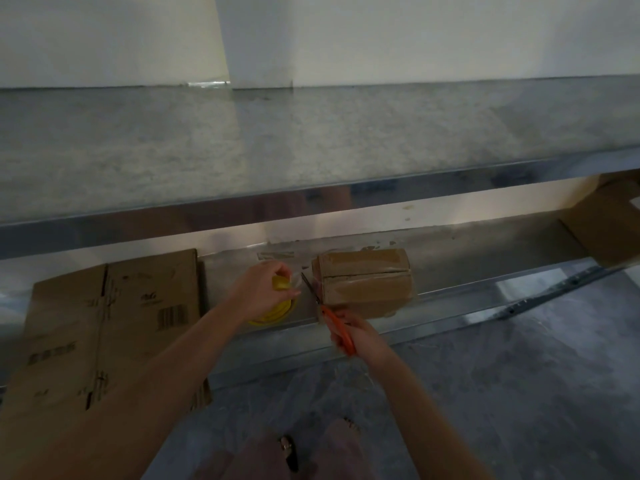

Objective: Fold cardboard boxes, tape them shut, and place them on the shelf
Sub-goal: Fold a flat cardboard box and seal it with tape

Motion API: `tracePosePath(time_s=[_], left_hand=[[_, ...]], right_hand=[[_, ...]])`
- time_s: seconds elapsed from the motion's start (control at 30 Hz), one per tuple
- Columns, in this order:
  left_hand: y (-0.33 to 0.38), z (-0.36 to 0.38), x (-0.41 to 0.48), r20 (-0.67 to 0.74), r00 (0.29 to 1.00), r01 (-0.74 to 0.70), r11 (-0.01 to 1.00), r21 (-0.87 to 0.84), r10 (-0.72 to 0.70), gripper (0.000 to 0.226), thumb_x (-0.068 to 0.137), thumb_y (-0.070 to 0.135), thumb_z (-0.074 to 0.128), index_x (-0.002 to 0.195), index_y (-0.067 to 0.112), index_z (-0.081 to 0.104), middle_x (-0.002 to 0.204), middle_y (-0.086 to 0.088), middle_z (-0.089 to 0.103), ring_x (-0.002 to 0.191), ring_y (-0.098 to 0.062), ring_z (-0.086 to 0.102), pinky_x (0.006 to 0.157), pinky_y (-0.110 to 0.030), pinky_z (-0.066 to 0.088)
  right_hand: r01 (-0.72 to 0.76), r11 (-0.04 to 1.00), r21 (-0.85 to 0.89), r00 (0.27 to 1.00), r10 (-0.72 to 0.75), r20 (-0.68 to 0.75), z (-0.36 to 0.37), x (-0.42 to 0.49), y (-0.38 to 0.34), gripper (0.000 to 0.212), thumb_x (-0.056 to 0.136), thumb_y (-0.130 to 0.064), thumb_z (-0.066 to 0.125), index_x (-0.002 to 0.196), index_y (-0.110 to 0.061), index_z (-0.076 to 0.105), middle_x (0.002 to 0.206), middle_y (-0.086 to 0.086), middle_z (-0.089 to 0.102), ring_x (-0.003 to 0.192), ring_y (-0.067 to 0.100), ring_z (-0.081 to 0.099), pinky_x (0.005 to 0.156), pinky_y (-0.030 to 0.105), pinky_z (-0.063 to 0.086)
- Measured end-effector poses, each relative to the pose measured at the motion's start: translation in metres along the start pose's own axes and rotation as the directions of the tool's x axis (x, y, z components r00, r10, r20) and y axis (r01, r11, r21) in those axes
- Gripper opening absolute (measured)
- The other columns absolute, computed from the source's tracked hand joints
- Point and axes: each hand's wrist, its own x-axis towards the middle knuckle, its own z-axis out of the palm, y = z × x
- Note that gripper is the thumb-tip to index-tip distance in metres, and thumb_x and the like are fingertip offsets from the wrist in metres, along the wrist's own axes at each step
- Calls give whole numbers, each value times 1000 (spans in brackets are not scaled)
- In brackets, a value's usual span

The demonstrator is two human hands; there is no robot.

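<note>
A small folded cardboard box (365,282) with clear tape over its top stands on the lower metal shelf (450,282). My left hand (259,289) grips a yellow tape roll (277,308) just left of the box, and a strip of clear tape runs from the roll towards the box. My right hand (360,336) holds orange-handled scissors (332,320). Their blades point up at the tape strip beside the box's left edge.
A stack of flattened cardboard boxes (110,327) lies on the shelf to the left. An upper metal shelf (311,143) spans the view above. Another cardboard piece (609,220) sits at the far right. Grey floor lies below, with my feet (311,448) on it.
</note>
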Motion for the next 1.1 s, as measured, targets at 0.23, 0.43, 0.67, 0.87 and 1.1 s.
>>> tracePosePath(time_s=[0.23, 0.43, 0.67, 0.87, 1.1], left_hand=[[6, -9, 7, -77, 996, 38, 998, -40, -41, 28, 76, 37, 78, 94, 24, 60, 99, 12, 55, 92, -9, 52, 72, -24, 37], [14, -19, 14, -112, 993, 36, 998, -52, -41, 27, 77, 35, 78, 92, 21, 61, 100, 6, 59, 93, -11, 53, 66, -20, 35], [10, -25, 12, -78, 993, 87, 996, -16, -87, 27, 75, 34, 79, 91, 24, 61, 100, 7, 61, 93, -12, 55, 74, -26, 38], [-1, -17, -2, -29, 994, 110, 994, 10, -109, 22, 79, 31, 75, 93, 22, 61, 92, 13, 56, 87, -6, 51, 66, -13, 33], [-11, -10, -9, -66, 987, 153, 986, 60, -149, 21, 81, 35, 72, 92, 24, 58, 92, 13, 54, 88, -9, 51, 64, -17, 33]], right_hand=[[3, 1000, -13, 998, -2, 71, -10, 19, -19, 18, 97, 0, 51, 89, -14, 59, 48, -9, 59, 39, 0, 50, 38, 13, 33], [44, 997, -71, 996, -38, 81, -17, 34, -34, 18, 94, -8, 60, 83, -21, 65, 58, -4, 56, 44, 5, 46, 41, 17, 31], [-25, 999, -33, 996, 27, 79, -12, 34, -33, 22, 95, 4, 51, 85, -14, 59, 46, -9, 57, 35, 2, 46, 33, 15, 29], [-88, 992, -85, 993, 94, 65, 7, 32, -16, 19, 97, -1, 48, 89, -14, 60, 60, -7, 65, 40, 0, 51, 34, 15, 32], [-27, 989, -142, 998, 33, 47, 21, 35, -11, 45, 53, -53, 68, 84, -21, 61, 88, 9, 66, 59, 13, 52, 42, 20, 36]])
